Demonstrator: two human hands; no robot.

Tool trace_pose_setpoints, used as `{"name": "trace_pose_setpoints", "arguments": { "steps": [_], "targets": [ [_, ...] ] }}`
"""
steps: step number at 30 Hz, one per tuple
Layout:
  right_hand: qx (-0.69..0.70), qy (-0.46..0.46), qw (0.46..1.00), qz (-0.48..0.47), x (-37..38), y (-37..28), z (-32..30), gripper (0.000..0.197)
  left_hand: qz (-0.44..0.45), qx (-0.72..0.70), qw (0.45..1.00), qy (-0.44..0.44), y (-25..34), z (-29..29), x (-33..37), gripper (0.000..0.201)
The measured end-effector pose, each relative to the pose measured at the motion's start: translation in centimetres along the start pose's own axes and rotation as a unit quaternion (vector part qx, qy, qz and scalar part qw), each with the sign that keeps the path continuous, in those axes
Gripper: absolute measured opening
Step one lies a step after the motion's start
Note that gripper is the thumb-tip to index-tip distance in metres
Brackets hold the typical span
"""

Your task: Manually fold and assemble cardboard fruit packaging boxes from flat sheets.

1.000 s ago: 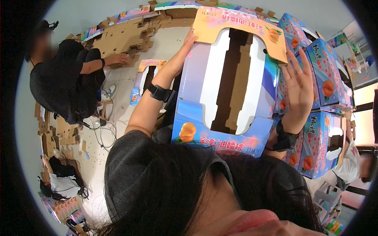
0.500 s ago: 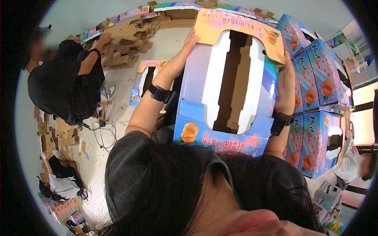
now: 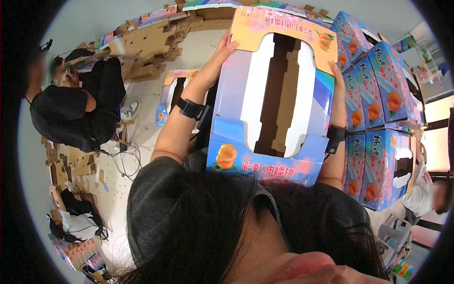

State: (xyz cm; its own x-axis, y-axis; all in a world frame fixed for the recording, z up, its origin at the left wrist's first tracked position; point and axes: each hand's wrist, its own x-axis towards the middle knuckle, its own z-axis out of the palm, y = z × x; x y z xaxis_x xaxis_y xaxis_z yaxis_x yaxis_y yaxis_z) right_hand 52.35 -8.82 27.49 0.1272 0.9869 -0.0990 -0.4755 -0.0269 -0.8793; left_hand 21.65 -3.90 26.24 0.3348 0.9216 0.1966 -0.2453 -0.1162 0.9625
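Observation:
Between my two hands is a printed cardboard fruit box [image 3: 227, 109], blue and lilac with a yellow-orange far end and peach pictures. Its top has a long slot edged by white flaps, and brown card shows inside. My left hand [image 3: 221, 59] grips the far left edge, thumb on the yellow-orange end panel. On the opposite side my right hand [image 3: 338, 80] presses against the box, with part of its fingers hidden behind it. The near end of the box rests close to my chest. A black band circles each of my wrists.
Stacked finished boxes [image 3: 371, 102] rise close on my right. Another box [image 3: 163, 102] stands on the floor beyond my left forearm. Flattened brown cardboard [image 3: 146, 47] lies at the far left. A seated co-worker [image 3: 61, 106] is at left, near loose cables [image 3: 125, 158]; another person [image 3: 421, 194] is at right.
The box in my hands has shifted slightly left and toward the far side. At left, the co-worker's arm has drawn back from the cardboard pile, and a piece of card now appears near their hands.

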Motion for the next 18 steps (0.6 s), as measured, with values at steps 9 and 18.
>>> {"name": "trace_pose_setpoints", "arguments": {
  "steps": [9,18],
  "targets": [
    [-0.112,-0.032,0.99,-0.075,-2.1,1.3,-4.6,0.068,0.024,0.117,0.993,-0.008,-2.6,-3.9,-2.4,0.082],
    [-0.189,-0.188,0.95,0.162,-12.5,1.0,-10.3,0.083,-0.047,0.133,0.99,-0.022,-3.5,-8.1,-10.0,0.069]
  ]
}}
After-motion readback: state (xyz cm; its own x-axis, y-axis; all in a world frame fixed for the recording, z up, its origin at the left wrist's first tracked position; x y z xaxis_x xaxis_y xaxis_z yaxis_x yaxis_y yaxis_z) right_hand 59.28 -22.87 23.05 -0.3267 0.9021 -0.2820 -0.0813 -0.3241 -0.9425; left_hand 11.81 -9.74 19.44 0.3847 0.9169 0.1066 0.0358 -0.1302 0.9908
